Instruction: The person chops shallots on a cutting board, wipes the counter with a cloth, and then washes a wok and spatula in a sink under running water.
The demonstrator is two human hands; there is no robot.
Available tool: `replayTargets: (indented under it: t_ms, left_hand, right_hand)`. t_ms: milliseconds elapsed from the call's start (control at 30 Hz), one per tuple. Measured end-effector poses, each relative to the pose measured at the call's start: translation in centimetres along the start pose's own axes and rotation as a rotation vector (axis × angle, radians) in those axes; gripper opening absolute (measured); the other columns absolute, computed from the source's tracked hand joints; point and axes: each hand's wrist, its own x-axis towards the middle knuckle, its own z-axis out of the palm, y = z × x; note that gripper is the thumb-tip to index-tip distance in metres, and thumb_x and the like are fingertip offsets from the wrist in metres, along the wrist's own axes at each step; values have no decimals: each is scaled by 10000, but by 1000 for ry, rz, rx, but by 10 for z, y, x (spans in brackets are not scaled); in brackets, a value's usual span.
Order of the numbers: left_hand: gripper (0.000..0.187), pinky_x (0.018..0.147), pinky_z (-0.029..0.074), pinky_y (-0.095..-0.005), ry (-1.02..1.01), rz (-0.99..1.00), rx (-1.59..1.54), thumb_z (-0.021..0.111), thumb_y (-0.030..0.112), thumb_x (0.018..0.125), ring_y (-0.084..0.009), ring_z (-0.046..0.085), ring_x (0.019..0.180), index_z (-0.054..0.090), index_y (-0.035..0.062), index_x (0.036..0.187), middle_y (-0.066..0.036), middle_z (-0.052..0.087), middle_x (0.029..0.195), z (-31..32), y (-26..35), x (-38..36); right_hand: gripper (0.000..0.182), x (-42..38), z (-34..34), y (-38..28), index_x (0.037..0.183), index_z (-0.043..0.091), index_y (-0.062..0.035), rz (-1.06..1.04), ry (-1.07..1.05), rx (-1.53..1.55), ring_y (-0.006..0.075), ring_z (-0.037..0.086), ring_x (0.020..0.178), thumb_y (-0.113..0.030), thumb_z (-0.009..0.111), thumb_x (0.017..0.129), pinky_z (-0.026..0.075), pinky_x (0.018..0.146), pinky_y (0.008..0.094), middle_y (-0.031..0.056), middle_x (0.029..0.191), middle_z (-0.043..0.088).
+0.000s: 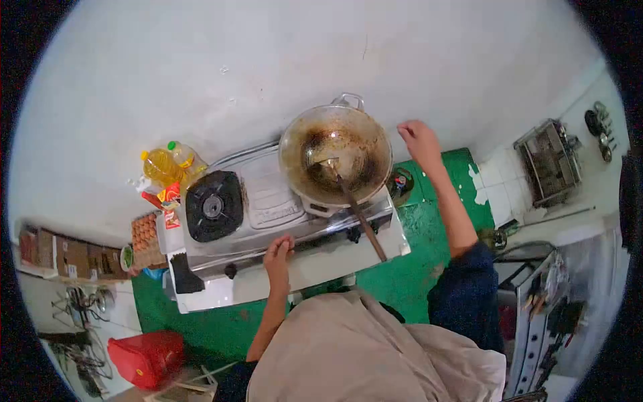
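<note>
A large metal wok (295,144) with burnt brown stains sits on the right side of the stove (271,211). Inside it rests the metal head of a spatula, whose long wooden handle (362,221) leans over the rim towards the stove's front. My right hand (420,142) is raised to the right of the wok, apart from it, with its fingers drawn together. Near the stove's front edge is my left hand (278,254), its fingers curled closed. Whether either hand holds something small cannot be made out.
The left burner (213,206) is bare. Oil bottles (163,166), seasoning packets (170,195) and a tray of eggs (145,234) stand left of the stove. A dark cloth (185,273) hangs at its front left corner. A red container (147,358) is on the green floor (435,234).
</note>
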Motion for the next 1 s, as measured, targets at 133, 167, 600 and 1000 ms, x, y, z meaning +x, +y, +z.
replayTargets:
  t_ms: [133, 167, 600, 1000]
  left_hand:
    - [400, 985, 389, -344, 83, 67, -129, 515, 229, 946, -210, 487, 1202, 480, 27, 1290, -98, 528, 1291, 63, 10, -1]
    - [433, 1017, 354, -343, 85, 66, -194, 489, 234, 958, -211, 434, 1251, 426, 28, 1334, -94, 462, 1352, 73, 14, -4]
    - [559, 1143, 174, -380, 56, -39, -438, 367, 265, 999, -249, 192, 1409, 190, -9, 1453, -127, 191, 1526, 130, 24, -16]
    - [589, 1142, 166, -389, 53, -53, -414, 390, 294, 991, -250, 194, 1407, 191, -15, 1451, -144, 203, 1518, 132, 27, -17]
  right_hand:
    - [296, 77, 77, 55, 1030, 646, -31, -90, -185, 96, 368, 601, 945, -250, 528, 870, 475, 827, 444, 183, 1010, 639]
    - [320, 91, 101, 70, 1075, 624, -29, -120, -179, 94, 371, 589, 980, -254, 516, 875, 469, 847, 444, 194, 1058, 623]
    - [486, 146, 157, 82, 1257, 508, 10, -62, -495, 49, 382, 549, 1093, -324, 406, 918, 438, 940, 440, 243, 1242, 536]
    - [512, 147, 155, 79, 1286, 503, -22, -116, -469, -10, 393, 572, 1037, -329, 474, 877, 441, 927, 433, 248, 1147, 586]
